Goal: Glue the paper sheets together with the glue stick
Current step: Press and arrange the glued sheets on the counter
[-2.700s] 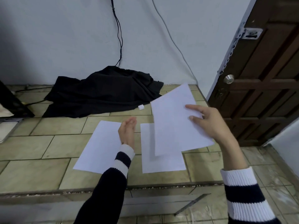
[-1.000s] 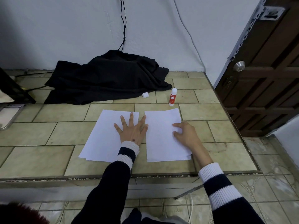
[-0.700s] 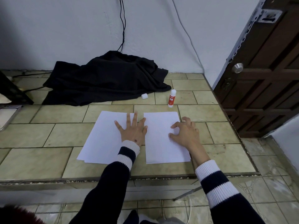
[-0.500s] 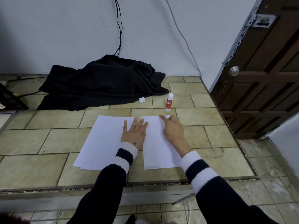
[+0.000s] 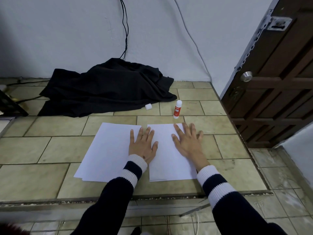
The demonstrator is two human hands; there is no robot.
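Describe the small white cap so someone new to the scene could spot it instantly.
Start at the black cloth heaped against the wall on the tiled counter. At its front edge, on the side nearer the upright glue stick, lies the small white cap. It is the only loose white piece there: squat and plain, whereas the glue stick is tall with a red label.
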